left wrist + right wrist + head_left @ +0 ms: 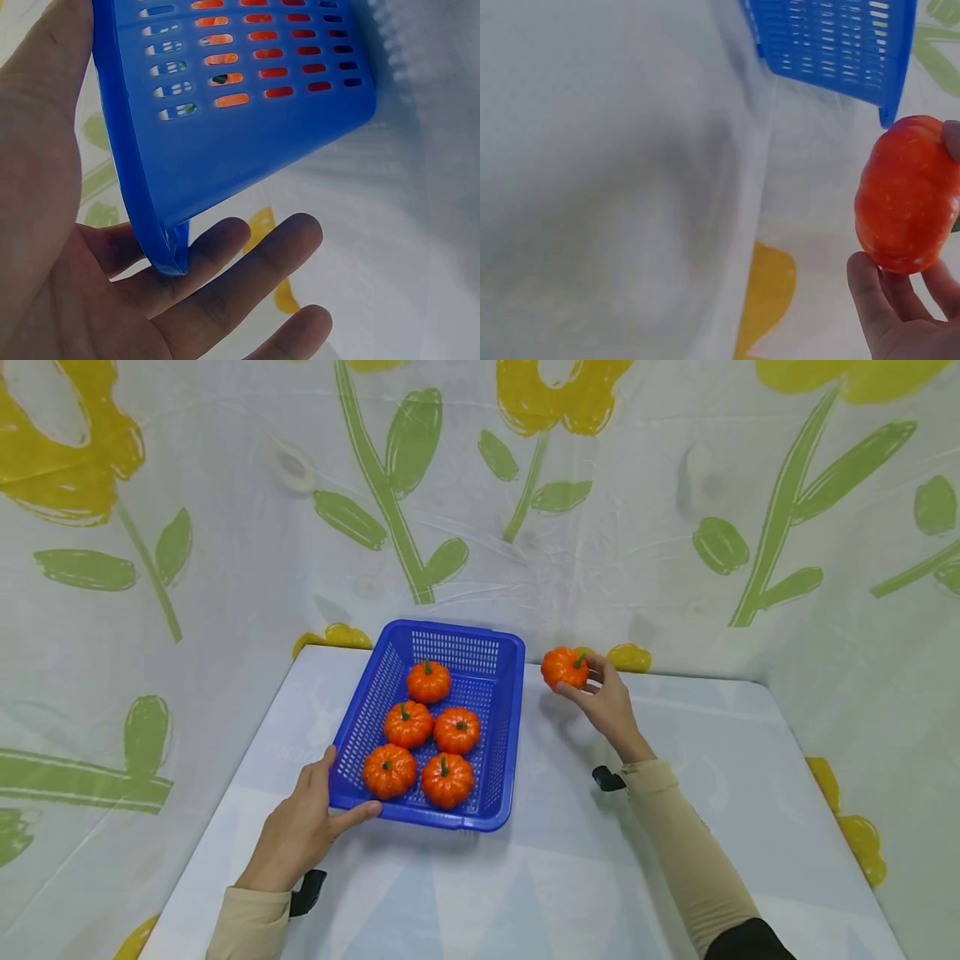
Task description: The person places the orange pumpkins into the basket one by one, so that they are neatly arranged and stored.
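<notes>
A blue plastic basket (517, 718) with slotted walls stands on the table, holding several small orange pumpkins (405, 724) with green stems. At its near left corner my left hand (303, 827) grips the rim, thumb along the near side and fingers along the left side. The left wrist view has the basket's corner (172, 247) between thumb and spread fingers. To the right of the basket, my right hand (611, 706) pinches another small pumpkin (564, 669) between thumb and fingers. Up close in the right wrist view, this pumpkin (907, 199) is held above the table.
The white table (675, 860) ends at the back against a hanging cloth (615, 527) printed with yellow flowers and green leaves. More of this cloth hangs at the left and right sides. A black wrist strap piece (607, 778) shows by the right wrist.
</notes>
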Tool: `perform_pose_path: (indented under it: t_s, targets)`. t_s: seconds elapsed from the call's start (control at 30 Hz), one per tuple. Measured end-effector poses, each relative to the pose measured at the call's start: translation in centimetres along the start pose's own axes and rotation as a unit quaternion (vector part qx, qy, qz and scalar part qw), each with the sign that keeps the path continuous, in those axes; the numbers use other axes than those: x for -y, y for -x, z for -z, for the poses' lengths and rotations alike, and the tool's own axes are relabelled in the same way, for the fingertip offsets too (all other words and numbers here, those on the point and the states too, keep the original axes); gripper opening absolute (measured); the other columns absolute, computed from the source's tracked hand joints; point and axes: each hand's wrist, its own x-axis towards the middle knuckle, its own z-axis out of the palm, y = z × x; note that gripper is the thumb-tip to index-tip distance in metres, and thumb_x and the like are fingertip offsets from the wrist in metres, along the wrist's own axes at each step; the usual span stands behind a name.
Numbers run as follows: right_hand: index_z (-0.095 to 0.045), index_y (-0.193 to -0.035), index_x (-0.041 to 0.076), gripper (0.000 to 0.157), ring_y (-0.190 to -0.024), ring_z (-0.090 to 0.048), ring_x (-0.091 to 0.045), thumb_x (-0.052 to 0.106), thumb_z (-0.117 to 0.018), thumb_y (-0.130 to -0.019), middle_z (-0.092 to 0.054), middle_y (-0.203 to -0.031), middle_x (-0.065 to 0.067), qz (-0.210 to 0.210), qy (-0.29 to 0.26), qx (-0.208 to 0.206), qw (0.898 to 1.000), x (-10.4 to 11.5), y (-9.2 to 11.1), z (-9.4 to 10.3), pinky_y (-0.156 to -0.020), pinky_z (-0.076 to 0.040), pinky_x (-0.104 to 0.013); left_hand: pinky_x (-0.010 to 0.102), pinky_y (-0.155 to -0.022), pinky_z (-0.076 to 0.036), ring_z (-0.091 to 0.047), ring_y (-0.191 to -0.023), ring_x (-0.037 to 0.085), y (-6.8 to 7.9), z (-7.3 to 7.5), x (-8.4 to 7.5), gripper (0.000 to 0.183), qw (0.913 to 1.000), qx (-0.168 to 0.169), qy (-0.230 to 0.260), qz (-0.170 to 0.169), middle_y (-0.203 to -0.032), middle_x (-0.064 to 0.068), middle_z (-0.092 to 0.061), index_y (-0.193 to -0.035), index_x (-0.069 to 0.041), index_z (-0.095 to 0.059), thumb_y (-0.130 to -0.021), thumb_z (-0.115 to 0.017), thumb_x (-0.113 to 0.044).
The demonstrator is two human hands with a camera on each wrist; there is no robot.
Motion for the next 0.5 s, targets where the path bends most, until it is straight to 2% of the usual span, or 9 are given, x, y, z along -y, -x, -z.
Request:
perform_pose_path:
  t_s: [0.33,0.5]
  targets:
    - [-0.039,-0.147,0.006,0.087,-0.127,-0.053,-0.029,0.044,-0.084,-0.083,-0.047,-0.147,-0.012,0.041,-0.015,-0.012,0.999,2.6,-1.2,0.4,-0.106,-0.050,-0.045,0.067,-0.098,-0.046,-0.046,-0.130,0.055,0.0,0.0,0.0,0.127,1.0000,0.002,0.001,0.001,-0.154,0.034,-0.029,-0.161,0.001,-0.008,-0.080,-0.058,-0.082]
    - [-0.039,-0.148,0.007,0.086,-0.129,-0.052,-0.028,0.042,-0.084,-0.083,-0.046,-0.148,-0.010,0.065,-0.004,-0.008,0.998,4.3,-1.9,0.0,-0.104,-0.051,-0.043,0.067,-0.097,-0.046,-0.047,-0.129,0.055,0.1,0.1,0.0,0.127,1.0000,0.003,0.000,0.001,-0.153,0.034,-0.030,-0.161,0.002,-0.007,-0.080,-0.058,-0.082]
